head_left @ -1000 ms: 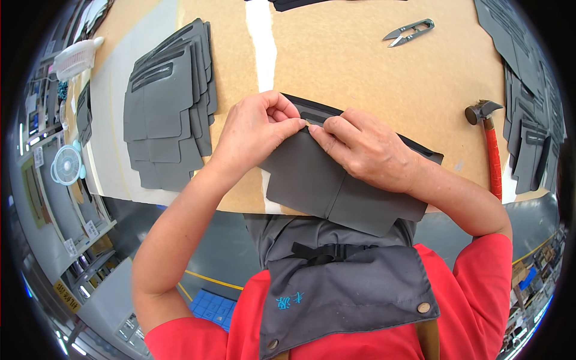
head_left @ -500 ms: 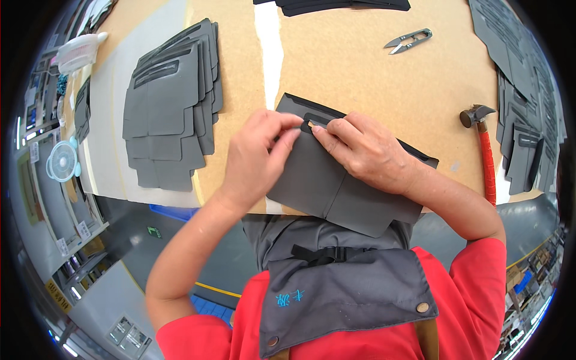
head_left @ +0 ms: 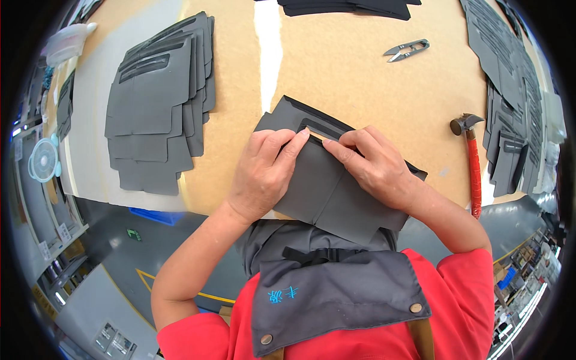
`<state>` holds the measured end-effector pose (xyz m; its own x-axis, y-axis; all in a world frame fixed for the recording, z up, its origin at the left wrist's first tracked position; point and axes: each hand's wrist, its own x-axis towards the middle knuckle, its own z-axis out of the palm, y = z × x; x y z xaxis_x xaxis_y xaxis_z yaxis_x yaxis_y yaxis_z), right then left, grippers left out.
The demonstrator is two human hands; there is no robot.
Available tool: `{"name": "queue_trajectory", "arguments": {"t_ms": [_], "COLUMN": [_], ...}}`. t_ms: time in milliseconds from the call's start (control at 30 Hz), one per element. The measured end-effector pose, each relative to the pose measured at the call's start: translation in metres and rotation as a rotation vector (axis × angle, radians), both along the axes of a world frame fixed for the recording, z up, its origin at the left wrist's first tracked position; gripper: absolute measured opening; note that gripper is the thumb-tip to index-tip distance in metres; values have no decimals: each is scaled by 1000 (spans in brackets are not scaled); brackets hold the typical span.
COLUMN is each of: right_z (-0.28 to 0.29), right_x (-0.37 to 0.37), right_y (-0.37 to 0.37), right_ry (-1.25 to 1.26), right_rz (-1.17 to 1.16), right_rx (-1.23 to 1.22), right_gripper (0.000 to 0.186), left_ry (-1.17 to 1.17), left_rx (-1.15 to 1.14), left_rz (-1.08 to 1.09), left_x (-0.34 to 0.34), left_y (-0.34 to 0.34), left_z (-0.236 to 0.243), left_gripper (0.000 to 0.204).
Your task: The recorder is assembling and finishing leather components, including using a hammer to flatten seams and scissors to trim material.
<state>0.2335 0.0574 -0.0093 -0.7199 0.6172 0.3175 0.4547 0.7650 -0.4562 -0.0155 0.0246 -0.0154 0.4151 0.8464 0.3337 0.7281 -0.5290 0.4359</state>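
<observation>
A dark grey flat panel [head_left: 321,186] with a black-edged slot lies at the table's front edge, its near end overhanging toward my lap. My left hand [head_left: 264,171] is closed at the slot, thumb and index fingertip pinched together. A narrow tan strip [head_left: 315,137] shows along the slot's near edge, running from those fingertips to my right thumb. My right hand [head_left: 375,168] rests over the panel's right part, fingers bent and closed at the strip's other end. Fingers cover both ends of the strip.
A fanned stack of similar grey panels [head_left: 150,102] lies left; more panels [head_left: 504,66] line the right edge. A red-handled hammer [head_left: 474,168] and thread snips [head_left: 407,50] lie to the right. Black pieces [head_left: 348,7] sit at the far edge. A small blue fan [head_left: 44,159] stands far left.
My left hand has come down onto the slot, its fingertips now on the panel. More of the tan strip shows between my hands. The whole view has shifted slightly.
</observation>
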Motion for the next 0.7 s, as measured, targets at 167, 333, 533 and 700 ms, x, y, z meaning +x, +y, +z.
{"name": "queue_trajectory", "arguments": {"t_ms": [167,333,533,700], "right_z": [2,10,22,4], "right_x": [-1,-2,7,2], "right_y": [-3,0,-1,-12], "right_ry": [-31,-48,-12,159], "right_rz": [-6,-86,-125,-215], "right_rx": [110,-38,-381,-199], "right_gripper": [47,24,18,29], "left_ry": [65,157,179,192], "left_rx": [43,59,29,27], "left_rz": [-43,-37,-47,-62], "left_x": [-2,1,-4,-3], "left_y": [-1,-4,-4,-5], "left_z": [-2,2,5,8], "left_gripper": [43,52,50,50]}}
